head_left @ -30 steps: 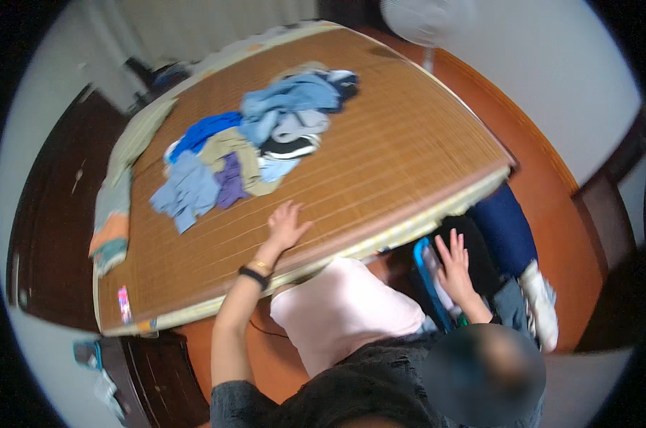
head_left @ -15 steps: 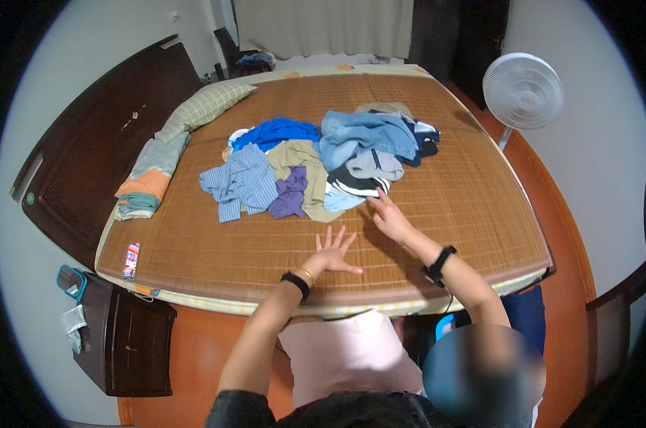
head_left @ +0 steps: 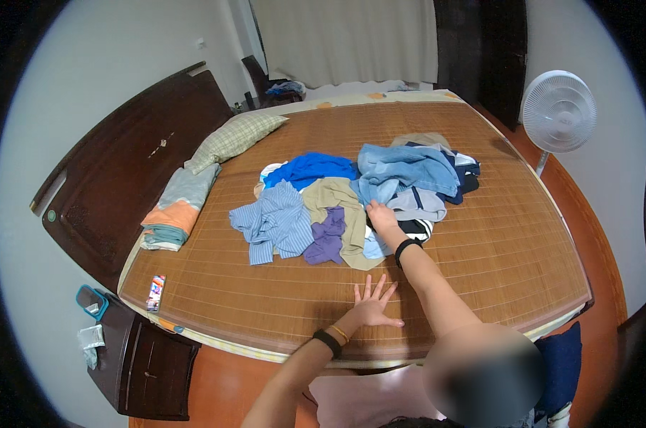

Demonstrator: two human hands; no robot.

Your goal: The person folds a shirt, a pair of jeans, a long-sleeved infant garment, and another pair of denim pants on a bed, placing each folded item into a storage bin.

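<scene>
My left hand lies flat with spread fingers on the woven bed mat, just this side of a heap of clothes. Out over the heap, my right hand has its fingers bent at the lower edge of a light blue denim garment, closed on it as far as I can see. Beside that hand lie a khaki garment, a grey garment and a black-and-white piece. Further left are a blue striped shirt, a purple cloth and a bright blue garment.
Folded bedding and a checked pillow lie along the dark headboard. A phone-like slab rests near the bed's front left corner, above a nightstand. A white standing fan is at the right.
My right hand has moved further over the heap, from the black-and-white piece to the denim garment's edge. My left hand stays flat on the mat. The whole view has shifted.
</scene>
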